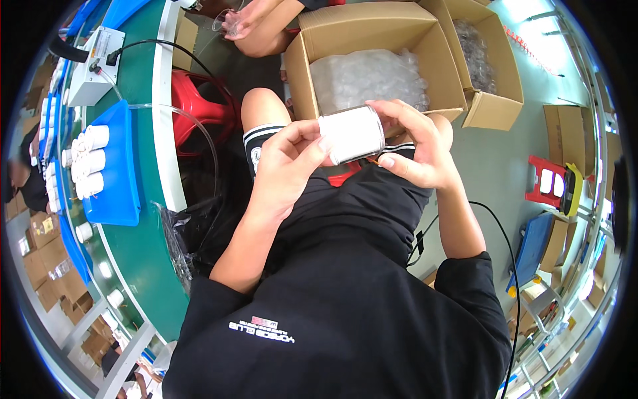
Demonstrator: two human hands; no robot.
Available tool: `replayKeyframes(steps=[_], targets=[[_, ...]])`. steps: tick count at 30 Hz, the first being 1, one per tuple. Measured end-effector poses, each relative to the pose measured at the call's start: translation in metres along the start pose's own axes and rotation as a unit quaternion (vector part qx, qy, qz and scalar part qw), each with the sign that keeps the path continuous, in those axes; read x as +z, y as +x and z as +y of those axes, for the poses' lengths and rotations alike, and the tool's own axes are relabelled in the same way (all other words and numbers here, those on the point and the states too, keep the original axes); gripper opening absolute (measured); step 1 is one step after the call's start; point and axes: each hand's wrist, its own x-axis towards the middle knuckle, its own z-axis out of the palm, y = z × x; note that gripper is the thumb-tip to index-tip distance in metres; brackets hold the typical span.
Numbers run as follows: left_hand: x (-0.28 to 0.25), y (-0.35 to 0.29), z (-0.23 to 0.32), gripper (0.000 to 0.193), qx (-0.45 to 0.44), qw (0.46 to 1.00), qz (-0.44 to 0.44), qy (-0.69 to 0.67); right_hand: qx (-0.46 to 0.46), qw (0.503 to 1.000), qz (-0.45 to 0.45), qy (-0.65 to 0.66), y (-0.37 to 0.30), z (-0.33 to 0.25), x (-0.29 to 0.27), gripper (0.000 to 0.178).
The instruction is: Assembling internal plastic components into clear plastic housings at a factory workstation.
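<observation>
White, clear-edged cylinder (351, 135) was grasped at opposite ends by left hand (287, 159) and right hand (424, 151), likely for steadiness; brown cardboard box (369, 26) was likely set within reach.

White cylinder (349, 135), centre of frame: smooth, fairly matt side, plastic or paper, cannot tell which; shiny edge at right end
Carton (372, 25), upper centre: matt brown cardboard
Filling (365, 76) of carton: clear, bumpy plastic with glints
Tray (119, 207), left: smooth blue plastic
Surface (149, 266), left: smooth green top with slight sheen
Stool (199, 110), upper left: glossy red plastic
Bag (178, 241), left of centre: crinkled, glossy black plastic
Shirt (345, 306), lower centre: matt black cloth
</observation>
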Motion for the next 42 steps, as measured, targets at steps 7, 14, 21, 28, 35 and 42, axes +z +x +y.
replayKeyframes(steps=[7,14,21,28,35,42], targets=[[-0.003,-0.001,0.001,0.032,0.019,0.999,-0.029,-0.022,0.009,0.999,0.031,0.037,-0.004,0.004,0.007,0.058],[0.005,-0.001,-0.001,0.04,0.094,0.992,-0.017,0.081,0.044,0.99,0.103,-0.088,0.001,-0.018,0.025,0.059],[-0.001,-0.003,-0.002,0.041,0.082,0.994,-0.012,0.07,0.053,0.99,0.089,-0.093,-0.002,-0.018,0.024,0.049],[-0.01,-0.003,-0.007,0.036,0.024,0.999,-0.022,0.025,0.058,0.993,0.096,-0.027,-0.004,-0.01,0.024,0.047],[-0.01,-0.001,-0.008,0.035,0.023,0.999,-0.014,0.024,0.089,0.984,0.126,-0.089,0.003,-0.022,0.033,0.046],[-0.008,0.0,-0.006,0.028,0.017,1.0,-0.006,-0.01,0.09,0.988,0.077,-0.099,0.001,-0.016,0.024,0.046]])
